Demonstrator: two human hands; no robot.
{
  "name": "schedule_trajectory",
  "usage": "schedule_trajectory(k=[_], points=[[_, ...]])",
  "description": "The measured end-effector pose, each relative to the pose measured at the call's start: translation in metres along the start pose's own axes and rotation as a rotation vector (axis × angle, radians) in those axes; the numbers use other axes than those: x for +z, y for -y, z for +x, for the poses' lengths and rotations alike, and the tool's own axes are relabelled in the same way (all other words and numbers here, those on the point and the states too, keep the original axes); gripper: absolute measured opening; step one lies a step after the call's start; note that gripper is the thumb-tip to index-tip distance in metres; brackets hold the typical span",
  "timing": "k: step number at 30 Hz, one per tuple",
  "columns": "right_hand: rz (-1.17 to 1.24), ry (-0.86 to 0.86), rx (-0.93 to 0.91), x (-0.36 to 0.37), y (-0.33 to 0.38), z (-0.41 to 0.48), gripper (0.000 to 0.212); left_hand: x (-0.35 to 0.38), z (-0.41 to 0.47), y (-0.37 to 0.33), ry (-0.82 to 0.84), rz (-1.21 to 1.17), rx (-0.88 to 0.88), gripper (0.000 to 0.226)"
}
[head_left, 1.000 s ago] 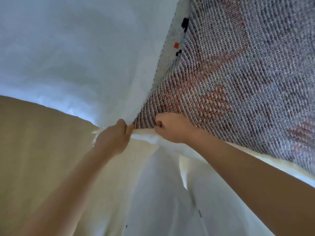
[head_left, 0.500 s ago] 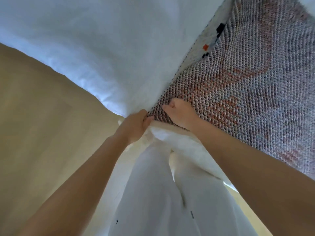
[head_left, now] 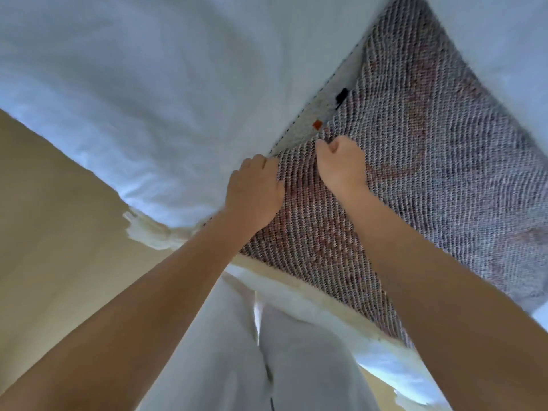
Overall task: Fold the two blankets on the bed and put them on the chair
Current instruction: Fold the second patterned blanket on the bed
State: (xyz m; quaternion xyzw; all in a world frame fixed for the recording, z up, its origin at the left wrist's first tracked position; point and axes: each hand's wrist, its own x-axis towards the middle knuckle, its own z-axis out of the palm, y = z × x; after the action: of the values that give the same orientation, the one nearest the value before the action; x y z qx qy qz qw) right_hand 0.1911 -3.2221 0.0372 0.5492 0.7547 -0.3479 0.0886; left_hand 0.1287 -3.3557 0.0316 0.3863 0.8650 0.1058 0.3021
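Both hands have travelled further up the bed (head_left: 124,84) since a second ago. The left hand (head_left: 255,191) presses curled fingers on the woven blanket (head_left: 430,173); the right hand (head_left: 341,164) pinches its fold edge. Folding looks only begun; no chair or second blanket shows.

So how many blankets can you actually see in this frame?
1 for certain: the woven blanket, lying on the white bedding at right, with the left hand and right hand gripping its folded edge. The second blanket may be hidden or out of frame.
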Motion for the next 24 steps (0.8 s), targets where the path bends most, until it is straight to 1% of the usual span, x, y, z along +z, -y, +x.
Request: schedule_trajectory(k=[2, 4, 6, 8, 9, 11, 12, 13, 14, 15, 16, 17, 18, 20, 21, 22, 24], points=[[0.038, -0.007, 0.060, -0.011, 0.002, 0.027, 0.044, 0.007, 0.028, -0.017, 0.007, -0.045, 0.002, 0.040], [0.151, -0.006, 0.136, -0.015, 0.005, 0.047, 0.047, 0.011, 0.049, -0.027, 0.004, -0.118, -0.020, 0.039], [0.185, 0.050, 0.189, -0.016, 0.007, 0.061, 0.041, 0.012, 0.064, -0.031, 0.008, -0.117, -0.064, 0.039], [0.187, 0.129, 0.239, -0.016, 0.010, 0.068, 0.028, 0.007, 0.073, -0.034, 0.078, -0.089, -0.099, 0.036], [0.250, 0.153, 0.260, -0.017, 0.009, 0.071, 0.021, 0.004, 0.075, -0.035, 0.130, -0.098, -0.100, 0.030], [0.520, 0.218, 0.284, -0.025, 0.005, 0.072, 0.012, -0.003, 0.073, -0.039, 0.193, -0.182, -0.101, 0.016], [0.658, 0.258, 0.291, -0.028, 0.000, 0.070, 0.012, -0.006, 0.069, -0.040, 0.162, -0.208, -0.093, 0.014], [0.750, 0.292, 0.292, -0.030, -0.007, 0.068, 0.011, -0.008, 0.064, -0.039, 0.095, -0.203, -0.069, 0.014], [0.744, 0.319, 0.284, -0.030, -0.013, 0.065, 0.008, -0.009, 0.059, -0.037, 0.029, -0.186, -0.043, 0.015], [0.685, 0.338, 0.278, -0.029, -0.017, 0.063, 0.004, -0.007, 0.054, -0.033, -0.011, -0.169, -0.034, 0.021], [0.600, 0.330, 0.270, -0.027, -0.017, 0.061, 0.007, -0.004, 0.051, -0.028, -0.023, -0.157, -0.047, 0.028], [0.524, 0.281, 0.259, -0.025, -0.015, 0.061, 0.015, 0.000, 0.049, -0.022, -0.017, -0.158, -0.082, 0.033], [0.461, 0.188, 0.216, -0.022, -0.011, 0.064, 0.022, 0.004, 0.049, -0.018, -0.009, -0.172, -0.122, 0.036], [0.308, -0.029, 0.052, -0.019, 0.000, 0.073, 0.030, 0.009, 0.050, -0.013, 0.002, -0.224, -0.178, 0.041], [0.231, -0.092, -0.021, -0.019, 0.006, 0.079, 0.030, 0.011, 0.050, -0.012, -0.008, -0.261, -0.197, 0.043], [0.173, -0.109, -0.064, -0.019, 0.013, 0.086, 0.031, 0.011, 0.051, -0.012, -0.028, -0.301, -0.218, 0.044], [0.055, -0.034, -0.032, -0.017, 0.021, 0.099, 0.038, 0.011, 0.053, -0.011, -0.060, -0.375, -0.258, 0.044]])
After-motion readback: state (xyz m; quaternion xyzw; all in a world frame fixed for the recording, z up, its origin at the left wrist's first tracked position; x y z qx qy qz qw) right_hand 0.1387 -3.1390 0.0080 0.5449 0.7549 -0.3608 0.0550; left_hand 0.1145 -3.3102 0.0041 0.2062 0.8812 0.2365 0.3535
